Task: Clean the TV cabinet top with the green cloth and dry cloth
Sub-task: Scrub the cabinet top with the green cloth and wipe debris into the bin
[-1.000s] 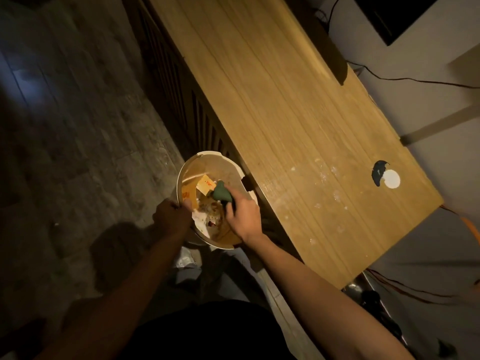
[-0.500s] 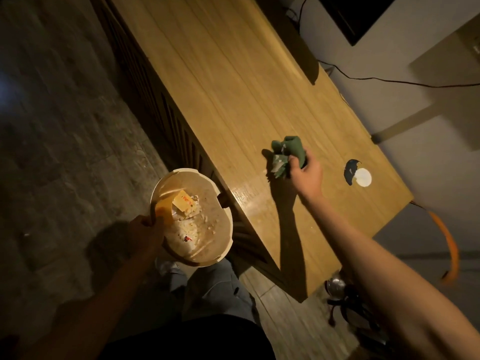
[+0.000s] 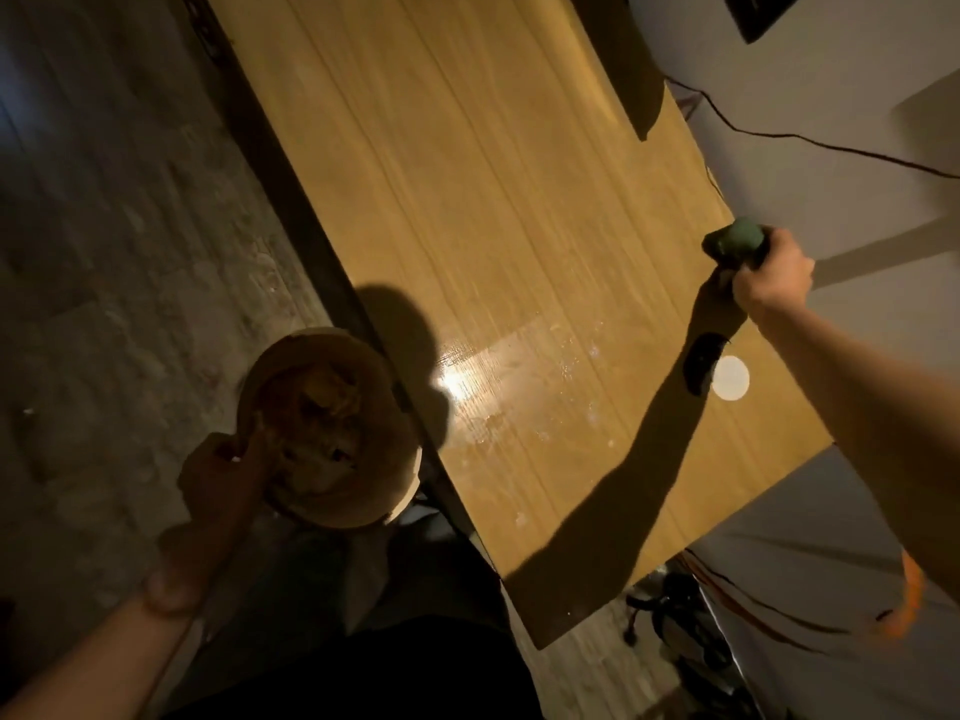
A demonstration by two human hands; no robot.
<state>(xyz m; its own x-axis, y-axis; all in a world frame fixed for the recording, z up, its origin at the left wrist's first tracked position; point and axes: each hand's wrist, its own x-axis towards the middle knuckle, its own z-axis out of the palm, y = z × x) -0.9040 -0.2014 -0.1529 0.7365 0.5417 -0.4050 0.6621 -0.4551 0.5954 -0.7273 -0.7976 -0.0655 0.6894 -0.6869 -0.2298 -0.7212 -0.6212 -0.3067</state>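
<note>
Dim, blurred view from above. The right hand (image 3: 772,278) has its grip clenched around the green cloth (image 3: 735,245), bunched at the far edge of the counter (image 3: 467,210), near the wall. The left hand (image 3: 221,472), in shadow, grips the rim of a bin (image 3: 384,491) just off the counter's front edge; its contents are hard to make out. No writing is readable. Pale specks dot the counter's near end beside a white disc (image 3: 731,377); most of the top lies open.

Bin (image 3: 332,433): left of cabinet top (image 3: 493,226), off its front edge.
Cloth (image 3: 735,244): at cabinet top's back edge.
Disc (image 3: 730,377): on top, nearer than cloth.
</note>
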